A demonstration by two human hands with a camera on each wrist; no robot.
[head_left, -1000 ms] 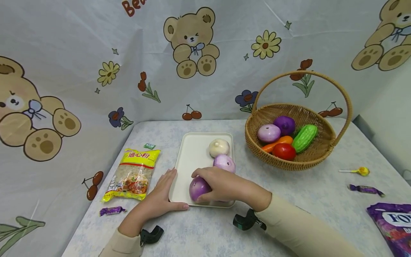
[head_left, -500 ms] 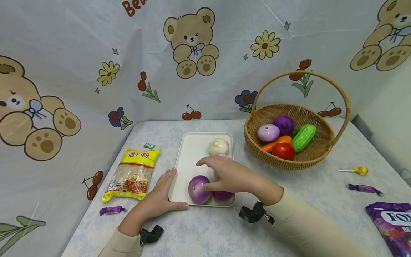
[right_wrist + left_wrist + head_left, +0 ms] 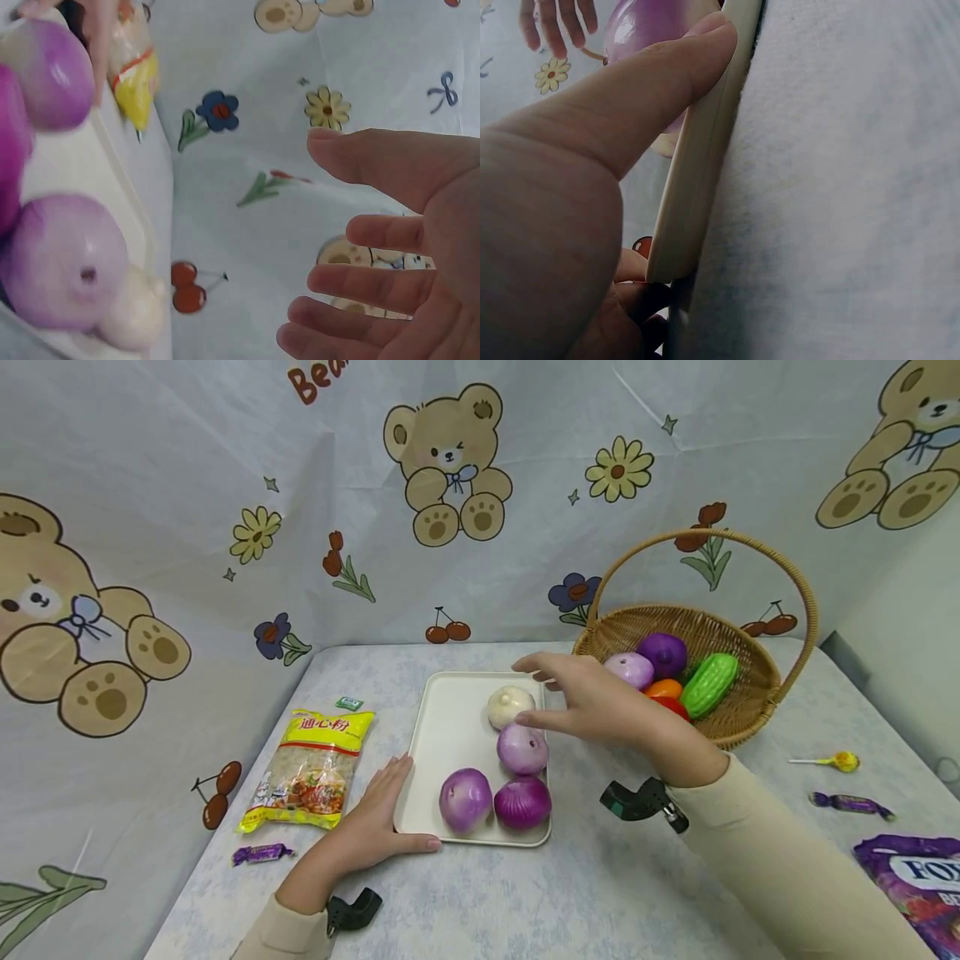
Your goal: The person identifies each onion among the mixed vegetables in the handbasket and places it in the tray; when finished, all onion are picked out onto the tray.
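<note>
A cream tray (image 3: 450, 727) lies mid-table and holds a white bulb (image 3: 509, 703), a pale purple onion (image 3: 522, 749), another purple onion (image 3: 465, 800) and a darker magenta one (image 3: 522, 802). My left hand (image 3: 375, 822) rests flat at the tray's near left corner, thumb against its rim (image 3: 697, 150). My right hand (image 3: 592, 702) hovers empty above the tray's far right edge with fingers spread (image 3: 390, 277), between the white bulb and the wicker basket (image 3: 750, 718).
The basket holds a pale onion (image 3: 632, 668), a purple vegetable (image 3: 663, 653), a green gourd (image 3: 708, 684) and red and orange pieces. A yellow pasta bag (image 3: 313, 768) and a wrapped candy (image 3: 261, 853) lie left. A lollipop (image 3: 832, 762), another candy (image 3: 851, 802) and a purple bag (image 3: 918, 885) lie right.
My right hand let go of the front purple onion on the tray, then lifted and moved back and right toward the basket. The left hand stayed put.
</note>
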